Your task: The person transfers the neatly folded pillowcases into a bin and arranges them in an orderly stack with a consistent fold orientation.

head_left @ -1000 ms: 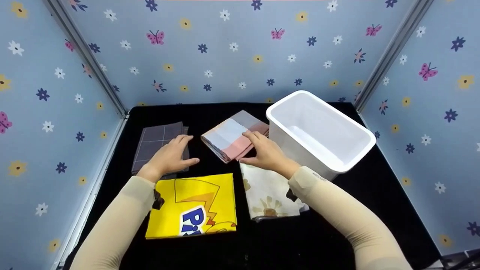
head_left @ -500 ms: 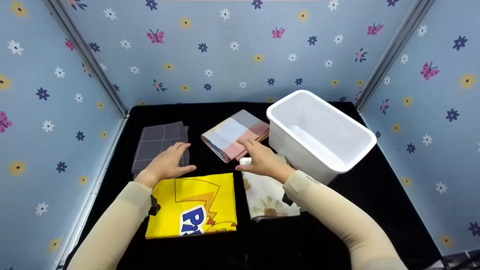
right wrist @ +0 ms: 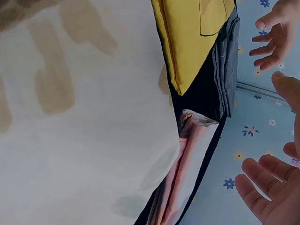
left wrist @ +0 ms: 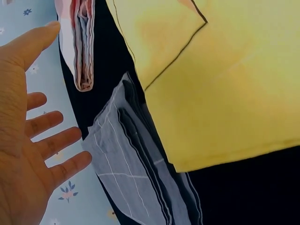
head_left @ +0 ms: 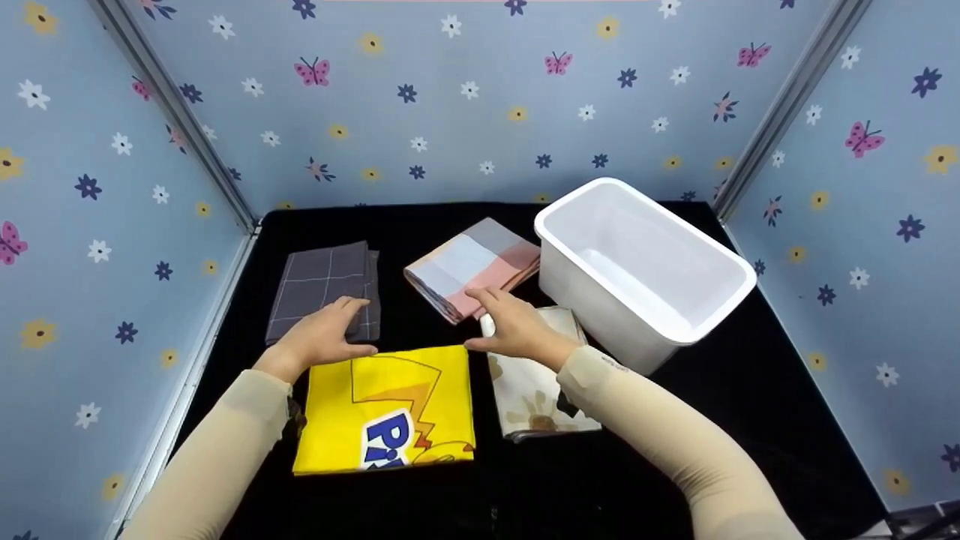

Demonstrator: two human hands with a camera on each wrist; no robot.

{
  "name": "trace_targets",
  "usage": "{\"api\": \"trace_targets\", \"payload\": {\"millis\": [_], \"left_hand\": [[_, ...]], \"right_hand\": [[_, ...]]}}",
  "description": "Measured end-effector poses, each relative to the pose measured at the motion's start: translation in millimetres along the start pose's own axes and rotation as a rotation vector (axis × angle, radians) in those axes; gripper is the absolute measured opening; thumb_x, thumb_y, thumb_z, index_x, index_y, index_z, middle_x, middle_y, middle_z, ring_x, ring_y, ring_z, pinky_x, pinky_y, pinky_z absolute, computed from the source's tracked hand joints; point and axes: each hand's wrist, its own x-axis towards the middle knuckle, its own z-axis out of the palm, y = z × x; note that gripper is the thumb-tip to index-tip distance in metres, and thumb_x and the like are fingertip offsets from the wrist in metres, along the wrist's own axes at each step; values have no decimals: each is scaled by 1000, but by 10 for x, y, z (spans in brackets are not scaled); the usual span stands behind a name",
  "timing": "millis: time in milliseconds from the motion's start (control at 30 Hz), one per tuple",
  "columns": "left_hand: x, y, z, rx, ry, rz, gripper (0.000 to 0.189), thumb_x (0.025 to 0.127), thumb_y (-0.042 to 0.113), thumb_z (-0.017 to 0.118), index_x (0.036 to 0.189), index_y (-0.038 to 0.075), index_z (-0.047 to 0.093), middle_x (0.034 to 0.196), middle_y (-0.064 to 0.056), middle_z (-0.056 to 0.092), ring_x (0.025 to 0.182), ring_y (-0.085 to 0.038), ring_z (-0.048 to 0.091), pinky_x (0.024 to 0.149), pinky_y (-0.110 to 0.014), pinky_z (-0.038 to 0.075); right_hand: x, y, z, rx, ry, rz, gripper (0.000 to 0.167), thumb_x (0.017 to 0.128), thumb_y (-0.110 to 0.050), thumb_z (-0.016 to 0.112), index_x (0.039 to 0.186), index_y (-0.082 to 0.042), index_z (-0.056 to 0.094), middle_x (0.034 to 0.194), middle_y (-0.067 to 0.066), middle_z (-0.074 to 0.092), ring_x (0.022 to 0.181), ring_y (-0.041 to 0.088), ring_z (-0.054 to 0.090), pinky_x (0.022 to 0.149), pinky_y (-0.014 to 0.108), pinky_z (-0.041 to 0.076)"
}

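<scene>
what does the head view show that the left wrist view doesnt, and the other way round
Only the head view: the white bin, the flowered cloth and the right hand.
Only the left wrist view: the palm side of the left hand.
Both: the left hand itself, the yellow cloth, the gray cloth, the checked cloth, the black table surface and the flower-print wall.

Flowered blue walls [head_left: 442, 109], grey corner posts [head_left: 178, 112], black tabletop [head_left: 570, 487].
</scene>
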Motion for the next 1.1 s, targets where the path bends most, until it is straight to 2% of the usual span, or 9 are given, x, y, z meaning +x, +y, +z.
{"api": "trace_targets", "payload": {"millis": [100,300,400,600,667,900,1100], "left_hand": [[-28,-30,-25,-24,-13,-15,94,95,48,83,167,6,39,168,-27,42,147,-50,50,121,-70,42],[-87,-85,-31,-117,-22,-28,95,93,39,86,167,4,38,169,-27,41,153,-51,43,124,-70,37],[-105,-126,-27,-151,-22,-18,93,93,35,87,166,2,39,167,-28,44,150,-52,46,123,-70,39],[-150,-204,-10,-213,-39,-20,92,92,29,88,165,0,40,165,-30,44,141,-54,56,116,-67,49],[-175,-229,-2,-223,-48,-19,91,92,28,88,164,-1,40,164,-31,46,138,-54,58,114,-67,51],[-245,-318,57,-207,-84,-4,81,93,27,88,158,-4,49,153,-32,57,131,-52,63,109,-66,54],[-284,-372,103,-223,-109,-23,80,93,26,88,157,-4,49,152,-34,57,132,-53,63,110,-65,54]], "right_hand": [[6,-9,35,13,-14,5,91,92,-47,87,164,-11,44,150,19,61,130,39,64,108,57,56],[14,-35,111,92,-35,13,92,92,-46,87,165,-10,42,143,18,64,121,36,67,101,56,59],[27,-39,148,149,-32,12,92,92,-42,88,164,-7,42,141,19,65,120,36,68,102,55,58],[48,-46,218,243,-35,38,90,92,-35,89,162,-3,42,135,20,66,118,43,68,101,54,57],[52,-54,247,265,-42,51,90,92,-34,89,162,-3,42,133,20,65,118,44,67,101,54,57],[66,-76,361,291,-66,91,93,91,-36,91,163,-5,41,138,26,65,114,36,69,102,52,58],[87,-108,433,289,-102,128,96,90,-40,91,164,-6,41,141,23,63,119,35,68,105,51,57]]}}
